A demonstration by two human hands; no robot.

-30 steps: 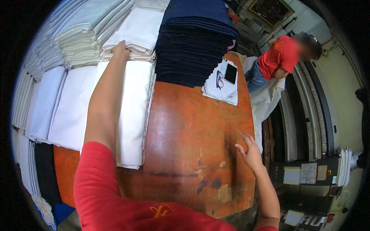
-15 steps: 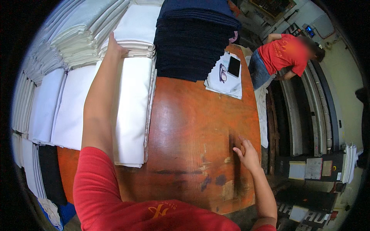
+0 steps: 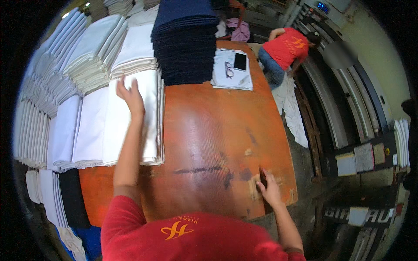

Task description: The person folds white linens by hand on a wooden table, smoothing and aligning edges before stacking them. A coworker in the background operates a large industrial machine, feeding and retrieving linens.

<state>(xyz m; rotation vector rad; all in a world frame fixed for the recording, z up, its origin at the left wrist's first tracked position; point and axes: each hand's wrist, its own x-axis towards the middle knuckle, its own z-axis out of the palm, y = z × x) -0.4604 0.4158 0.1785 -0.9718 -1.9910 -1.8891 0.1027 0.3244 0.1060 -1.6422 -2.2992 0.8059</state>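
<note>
My left hand (image 3: 130,93) is raised over the front row of white folded cloth (image 3: 116,143), just short of a higher white stack (image 3: 133,45). Its fingers are apart, slightly bent, with nothing in them. My right hand (image 3: 271,190) is open at the right part of the orange wooden table (image 3: 204,122), fingers loosely curved near its worn surface. A tall stack of navy cloth (image 3: 180,52) stands at the back beside papers (image 3: 230,82) that carry eyeglasses (image 3: 228,69) and a black phone (image 3: 240,61).
A co-worker (image 3: 282,48) in a red shirt bends over at the far right of the table, by loose white cloth (image 3: 296,130). A long machine with rollers (image 3: 337,102) runs along the right wall. More folded pale cloth (image 3: 32,130) is piled at far left.
My left hand has come back from the edge of the higher white stack, its fingers now lifted. The camera's view has shifted. The co-worker has bent further toward the machine.
</note>
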